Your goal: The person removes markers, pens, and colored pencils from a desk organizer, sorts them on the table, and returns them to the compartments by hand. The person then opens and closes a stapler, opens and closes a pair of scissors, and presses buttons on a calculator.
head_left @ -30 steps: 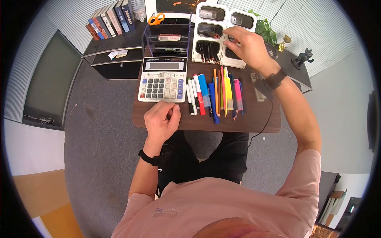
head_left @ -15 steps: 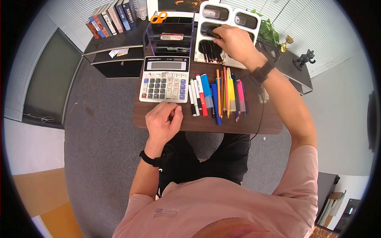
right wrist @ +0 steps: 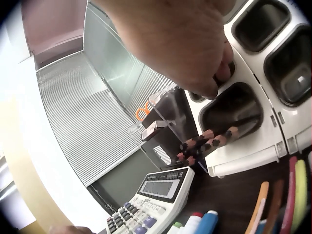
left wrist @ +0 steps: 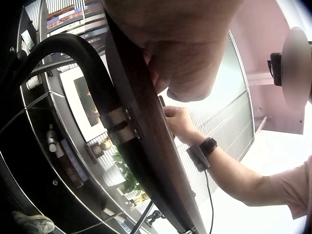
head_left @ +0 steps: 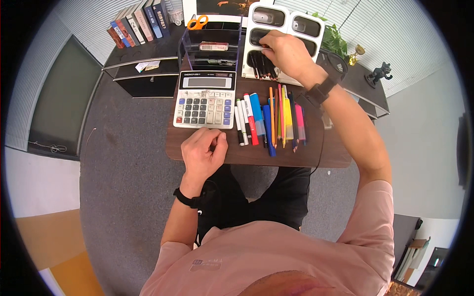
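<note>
My right hand point(head_left: 289, 53) is at the middle left compartment of a white organizer point(head_left: 291, 17), its fingers curled down over the opening. In the right wrist view the fingertips dip into that compartment, and I cannot tell whether they pinch anything. Several black pencils point(head_left: 262, 65) lean in the front left compartment, their bare wooden ends point(right wrist: 217, 141) pointing toward the table. My left hand point(head_left: 203, 150) rests loosely curled at the table's front edge, just below a calculator point(head_left: 206, 98), holding nothing.
Markers point(head_left: 251, 118), colored pencils point(head_left: 274, 116) and highlighters point(head_left: 289, 118) lie in a row on the dark wooden table point(head_left: 316, 159). Behind the calculator stands a clear desk rack point(head_left: 213, 35) with orange-handled scissors point(head_left: 198, 21). A cable point(head_left: 320, 158) hangs from the right wrist camera.
My right hand has moved left from the organizer's middle divider onto the middle left compartment, its fingers bending down into it. Dark pencils seen there earlier are now covered. My left hand stays put.
</note>
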`<state>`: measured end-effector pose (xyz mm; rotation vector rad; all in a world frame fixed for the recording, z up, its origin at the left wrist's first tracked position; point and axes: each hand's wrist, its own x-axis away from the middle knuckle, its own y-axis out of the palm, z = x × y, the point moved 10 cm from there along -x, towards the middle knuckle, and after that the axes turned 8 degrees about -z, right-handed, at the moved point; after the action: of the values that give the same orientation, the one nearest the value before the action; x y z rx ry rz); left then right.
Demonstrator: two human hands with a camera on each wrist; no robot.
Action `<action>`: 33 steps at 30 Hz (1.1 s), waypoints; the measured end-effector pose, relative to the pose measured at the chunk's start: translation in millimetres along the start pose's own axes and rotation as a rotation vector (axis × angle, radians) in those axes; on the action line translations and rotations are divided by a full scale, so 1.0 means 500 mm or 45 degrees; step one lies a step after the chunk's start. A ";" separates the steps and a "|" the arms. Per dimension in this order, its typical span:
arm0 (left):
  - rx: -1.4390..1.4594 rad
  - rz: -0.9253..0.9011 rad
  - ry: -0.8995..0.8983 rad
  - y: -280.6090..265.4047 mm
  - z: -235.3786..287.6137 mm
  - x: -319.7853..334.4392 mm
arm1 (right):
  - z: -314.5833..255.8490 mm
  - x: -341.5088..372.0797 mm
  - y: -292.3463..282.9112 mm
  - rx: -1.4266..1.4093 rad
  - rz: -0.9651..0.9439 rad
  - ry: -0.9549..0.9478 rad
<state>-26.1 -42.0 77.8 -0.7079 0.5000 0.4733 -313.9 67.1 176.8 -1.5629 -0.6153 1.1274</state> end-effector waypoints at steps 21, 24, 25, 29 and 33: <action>-0.008 0.007 -0.004 -0.001 0.001 0.000 | -0.019 0.055 -0.102 -0.021 0.313 -0.190; -0.016 0.002 -0.009 -0.001 0.001 0.000 | -0.023 0.107 -0.180 -0.107 0.404 -0.136; -0.009 0.001 -0.015 -0.002 0.000 -0.001 | -0.019 0.135 -0.212 -0.157 0.454 -0.077; 0.019 0.014 -0.009 0.001 -0.003 0.001 | -0.015 0.276 -0.286 -0.274 0.584 0.177; -0.024 -0.015 -0.031 0.006 -0.005 0.003 | -0.015 0.405 -0.276 -0.390 0.565 0.295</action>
<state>-27.3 -41.4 73.9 -0.7218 0.4686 0.4755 -199.3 275.6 236.4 -2.1319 -0.2980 1.1857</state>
